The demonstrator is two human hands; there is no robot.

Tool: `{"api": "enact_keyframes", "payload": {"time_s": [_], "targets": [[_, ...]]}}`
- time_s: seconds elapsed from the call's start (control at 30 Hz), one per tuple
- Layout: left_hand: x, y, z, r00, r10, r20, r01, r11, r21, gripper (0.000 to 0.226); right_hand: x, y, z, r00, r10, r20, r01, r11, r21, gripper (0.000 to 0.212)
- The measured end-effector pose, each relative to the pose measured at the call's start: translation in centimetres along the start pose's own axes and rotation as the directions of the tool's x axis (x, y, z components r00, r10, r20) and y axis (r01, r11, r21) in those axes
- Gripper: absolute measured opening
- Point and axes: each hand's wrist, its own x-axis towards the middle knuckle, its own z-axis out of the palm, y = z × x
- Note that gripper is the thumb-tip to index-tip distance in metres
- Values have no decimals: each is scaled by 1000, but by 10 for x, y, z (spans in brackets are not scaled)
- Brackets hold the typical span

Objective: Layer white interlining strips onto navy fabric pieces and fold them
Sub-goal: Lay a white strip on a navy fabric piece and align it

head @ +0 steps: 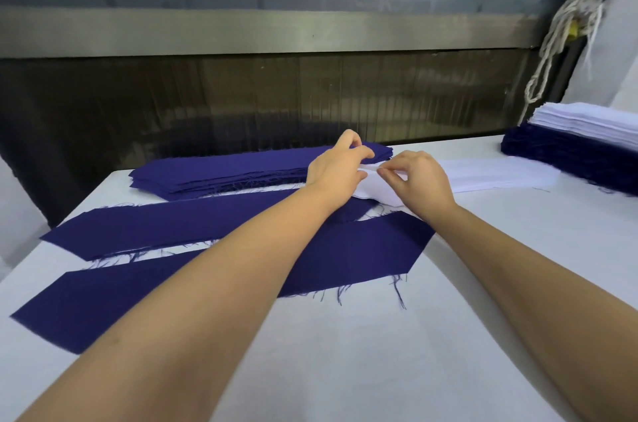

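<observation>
Two navy fabric pieces lie flat side by side on the white table, the near one and the far one, both with frayed edges. Behind them sits a stack of navy pieces. A pile of white interlining strips lies to the right of that stack. My left hand and my right hand meet at the strips' left end, each pinching the edge of a white strip with thumb and fingertips. My forearms cross over both flat navy pieces.
At the far right stands a tall stack of layered pieces, white on top and navy below. A dark machine opening with a metal bar runs along the table's back edge. White cords hang at the upper right.
</observation>
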Motion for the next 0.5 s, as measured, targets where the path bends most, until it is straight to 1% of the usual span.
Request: {"api": "enact_keyframes", "payload": {"time_s": [0.03, 0.07, 0.17, 0.23, 0.33, 0.4, 0.5], "targets": [[2, 2, 0, 1000, 3, 4, -3, 1000, -10, 28, -1, 1, 0, 1000, -19, 3, 19, 1000, -18, 22], [5, 4, 0, 1000, 16, 15, -17, 1000, 16, 24, -1, 2, 0, 999, -33, 1, 33, 999, -22, 22], [9, 5, -1, 998, 25, 50, -31, 993, 116, 23, -2, 4, -1, 998, -65, -14, 65, 998, -22, 20], [9, 0, -1, 999, 26, 44, -32, 990, 139, 21, -2, 8, 1, 997, -62, 39, 65, 994, -93, 24], [4, -18, -11, 1000, -23, -17, 25, 994, 109, 19, -3, 18, 5, 992, 31, 126, -7, 982, -187, 32], [-1, -34, -22, 996, -58, -60, 63, 995, 75, 17, -2, 23, 6, 990, 86, 111, -63, 979, -196, 32], [-12, -51, -37, 997, -32, -72, 36, 998, 57, 17, 0, 26, 7, 990, 116, 83, -95, 970, -224, 30]]}}
